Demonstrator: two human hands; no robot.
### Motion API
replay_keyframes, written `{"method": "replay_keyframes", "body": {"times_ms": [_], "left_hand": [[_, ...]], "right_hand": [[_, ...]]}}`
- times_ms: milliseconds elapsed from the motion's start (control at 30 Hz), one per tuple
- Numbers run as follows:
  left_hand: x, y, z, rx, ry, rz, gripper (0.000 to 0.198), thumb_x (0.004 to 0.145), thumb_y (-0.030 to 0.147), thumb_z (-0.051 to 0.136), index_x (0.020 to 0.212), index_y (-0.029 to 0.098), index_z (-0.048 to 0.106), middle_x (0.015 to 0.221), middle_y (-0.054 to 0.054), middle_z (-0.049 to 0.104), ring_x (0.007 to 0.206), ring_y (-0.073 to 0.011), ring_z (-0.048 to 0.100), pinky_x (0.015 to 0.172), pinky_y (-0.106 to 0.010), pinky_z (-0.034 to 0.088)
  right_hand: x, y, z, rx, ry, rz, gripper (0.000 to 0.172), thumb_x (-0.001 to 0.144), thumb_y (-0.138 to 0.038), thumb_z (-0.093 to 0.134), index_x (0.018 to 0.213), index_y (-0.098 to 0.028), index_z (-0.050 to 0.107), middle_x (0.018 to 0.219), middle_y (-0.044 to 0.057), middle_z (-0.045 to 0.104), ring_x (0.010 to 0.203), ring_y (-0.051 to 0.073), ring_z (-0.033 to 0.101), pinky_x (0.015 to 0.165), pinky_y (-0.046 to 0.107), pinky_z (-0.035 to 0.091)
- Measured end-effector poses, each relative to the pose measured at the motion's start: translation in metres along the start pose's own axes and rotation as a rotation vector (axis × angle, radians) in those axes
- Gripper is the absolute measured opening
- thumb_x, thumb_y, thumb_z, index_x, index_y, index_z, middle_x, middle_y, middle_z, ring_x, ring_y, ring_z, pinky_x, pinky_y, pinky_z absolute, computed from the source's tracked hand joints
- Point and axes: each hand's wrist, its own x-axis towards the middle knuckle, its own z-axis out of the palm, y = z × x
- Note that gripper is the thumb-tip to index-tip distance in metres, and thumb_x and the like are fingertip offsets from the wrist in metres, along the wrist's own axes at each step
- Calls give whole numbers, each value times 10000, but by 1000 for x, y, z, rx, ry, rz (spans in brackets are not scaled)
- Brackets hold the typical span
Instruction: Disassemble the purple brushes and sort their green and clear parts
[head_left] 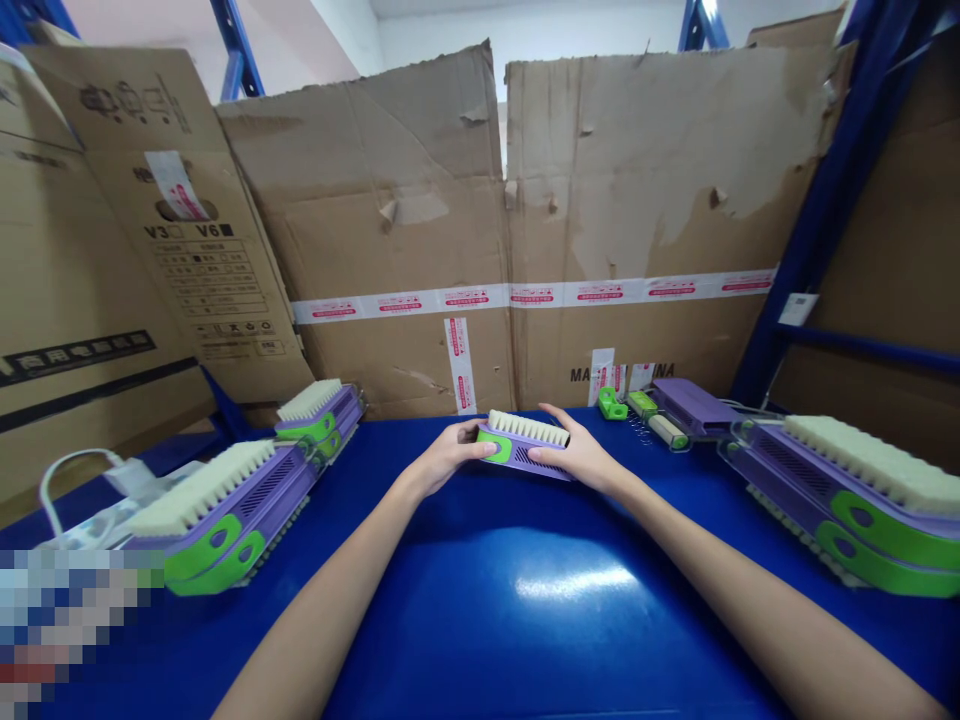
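Purple brush: raised in both hands near the far side of the table, bristles up; body and green end look joined, so this one seems nearly or fully assembled.
Left hand: thumb and fingers pinching the green end.
Right hand: thumb pressed on the purple side, one finger spread behind; the others cannot be told.
Left brushes; right brushes: stacked back to back, apparently done.
Green part, purple shell: lying loose, apparently left unfitted.
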Motion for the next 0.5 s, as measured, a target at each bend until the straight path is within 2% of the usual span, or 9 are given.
{"method": "replay_keyframes", "body": {"times_ms": [67,167,267,367,500], "left_hand": [[-2,2,3,-72,-71,-33,579,623,300,754,1133,106,562,1168,-141,612,1058,-257,585,979,-400,398],[-4,4,6,-116,-92,-69,589,608,293,761,1126,101,558,1165,-149,608,1055,-260,584,975,-394,397],[-3,4,6,-104,-67,-57,588,602,282,765,1120,97,558,1136,-147,621,1035,-260,591,960,-399,402],[0,1,3,-52,11,-15,583,585,268,781,1103,107,565,1116,-132,633,1035,-258,588,955,-402,399],[4,-2,1,-7,50,37,576,579,269,789,1092,108,583,1091,-128,643,1038,-264,586,946,-406,401]], "right_hand": [[0,0,1,8,-4,-12,954,600,-461,762,1391,-163,319,1234,118,568,1088,245,565,951,403,442],[-1,-1,3,2,-6,-29,949,597,-459,765,1387,-161,331,1269,120,546,1128,248,540,980,398,420],[-1,-1,4,17,-14,-18,955,601,-458,764,1391,-157,320,1234,116,569,1103,244,555,963,396,432],[-1,0,3,26,-13,-1,963,601,-463,765,1395,-161,312,1184,109,596,1053,242,579,926,397,457],[0,0,2,-6,14,-16,953,593,-471,767,1388,-175,330,1221,112,569,1075,248,563,947,405,437]]}}
